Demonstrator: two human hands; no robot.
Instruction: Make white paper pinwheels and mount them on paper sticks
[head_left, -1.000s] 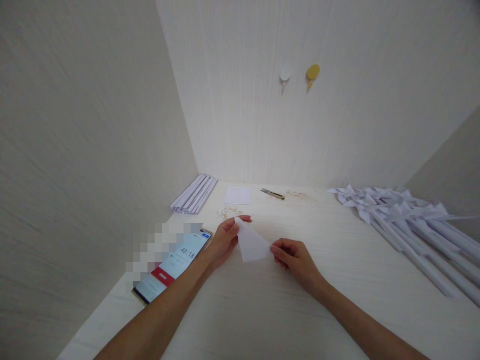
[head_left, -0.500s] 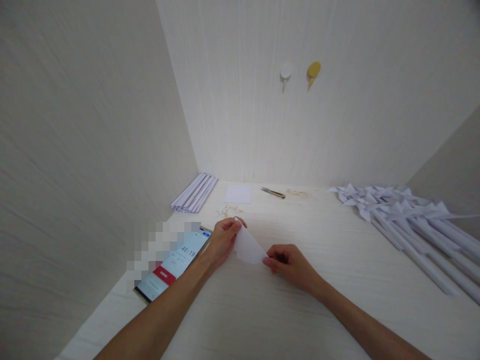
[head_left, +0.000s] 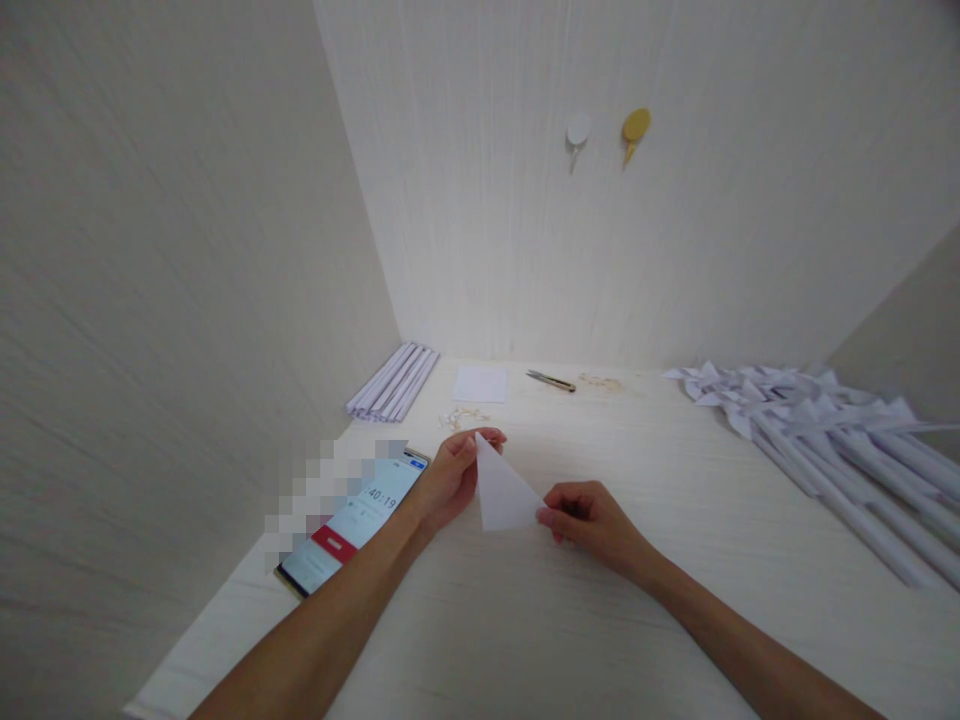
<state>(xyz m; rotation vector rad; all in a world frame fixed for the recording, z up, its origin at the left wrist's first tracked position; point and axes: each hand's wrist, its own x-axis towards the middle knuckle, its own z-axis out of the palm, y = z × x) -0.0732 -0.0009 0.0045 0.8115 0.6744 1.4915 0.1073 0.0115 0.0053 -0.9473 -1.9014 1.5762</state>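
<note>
A white sheet of paper (head_left: 507,496), folded into a triangle, is held above the table between my hands. My left hand (head_left: 455,478) grips its upper left corner, with the thumb at the edge and fingertips showing behind. The lower right corner is pinched between the thumb and fingers of my right hand (head_left: 583,517). The triangle's third corner points down, free of both hands. Beyond my left hand a white square of paper (head_left: 480,384) lies flat, with small pale scraps (head_left: 463,417) in front of it.
Rolled paper sticks (head_left: 395,383) lie at the back left. Thread snips (head_left: 551,381) and pale rubber bands (head_left: 601,382) rest near the back wall. A phone (head_left: 352,525) lies beside my left forearm. Several paper pinwheels on sticks (head_left: 832,430) are heaped at right. Two hooks (head_left: 636,126) hang on the wall.
The paper's loose lower part has come into line as a sharper, flatter triangle. My left thumb has shifted slightly off its top corner. Both hands keep their holds.
</note>
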